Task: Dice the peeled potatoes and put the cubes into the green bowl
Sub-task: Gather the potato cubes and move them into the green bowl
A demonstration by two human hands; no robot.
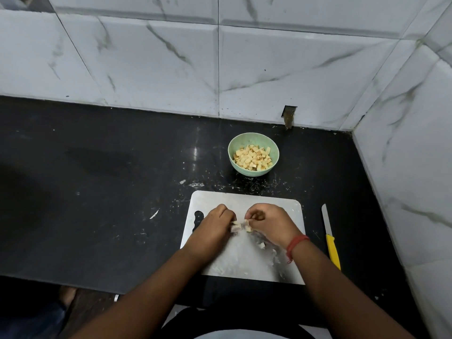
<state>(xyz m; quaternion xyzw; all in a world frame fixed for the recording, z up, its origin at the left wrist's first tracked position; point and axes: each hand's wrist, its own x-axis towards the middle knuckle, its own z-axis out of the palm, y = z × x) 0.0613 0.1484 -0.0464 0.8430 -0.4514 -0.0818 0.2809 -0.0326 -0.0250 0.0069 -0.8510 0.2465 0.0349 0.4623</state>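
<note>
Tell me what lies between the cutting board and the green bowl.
Only bare black countertop with white specks, between the metal cutting board and the bowl, in the head view.

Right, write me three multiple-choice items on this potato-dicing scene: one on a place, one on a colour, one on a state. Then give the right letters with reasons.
1. Where does the knife lie?
A. On the counter, right of the cutting board
B. In the bowl
C. In the left hand

2. What colour is the knife's handle?
A. Red
B. Yellow
C. Black

3. What state is the green bowl in?
A. Empty
B. Overturned
C. Upright, holding potato cubes

Answers:
1 A: it lies on the black counter beside the board's right edge.
2 B: the handle is bright yellow.
3 C: pale cubes fill its bottom, while the left hand and right hand gather more cut pieces on the board.
</note>
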